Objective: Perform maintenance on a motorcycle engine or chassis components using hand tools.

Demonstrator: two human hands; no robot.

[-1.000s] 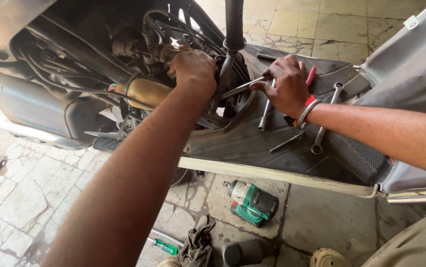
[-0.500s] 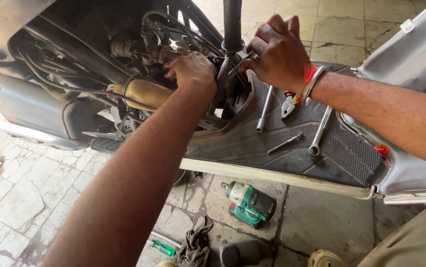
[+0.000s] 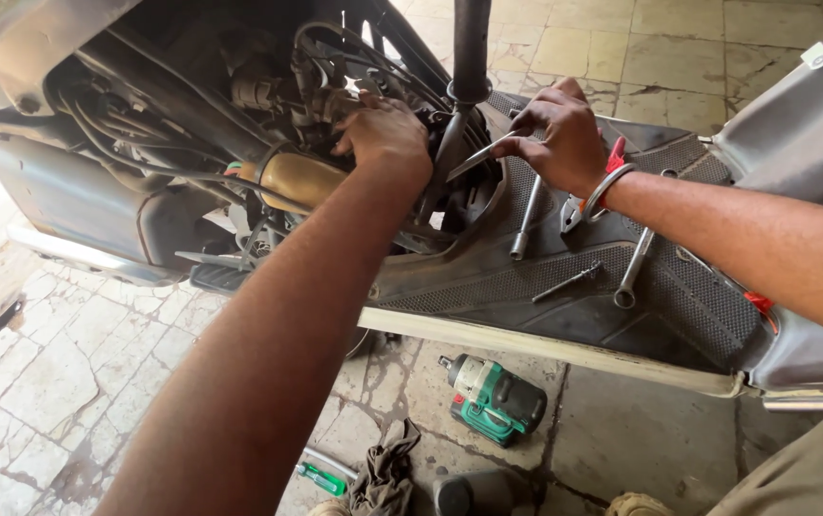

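**Two hands at the opened front of a scooter**

The fingers (image 3: 526,124) of the right hand (image 3: 559,139) are closed around a thin metal tool (image 3: 483,155). It looks like a slim spanner, and its free end points down and left toward the steering column (image 3: 469,57). The left hand (image 3: 387,134) lies with curled fingers on the wiring and parts (image 3: 316,72) inside the open front of the scooter; I cannot tell if it grips anything there, because the fingertips are hidden.

The tool is probably stiff steel, light, and a little slippery if it is oily. I think the best place to hold it is the middle of the shaft, where the right hand already has it.

On the black floorboard mat (image 3: 545,306), near the right hand, I count one long socket wrench (image 3: 524,220), one ring spanner (image 3: 636,263), one small bit (image 3: 567,282) and one pair of pliers with red handles (image 3: 588,196), partly behind the wrist. On the tiled floor (image 3: 67,363) below lie one green impact driver (image 3: 492,397), one green-handled screwdriver (image 3: 320,478) and one grey rag (image 3: 387,473).
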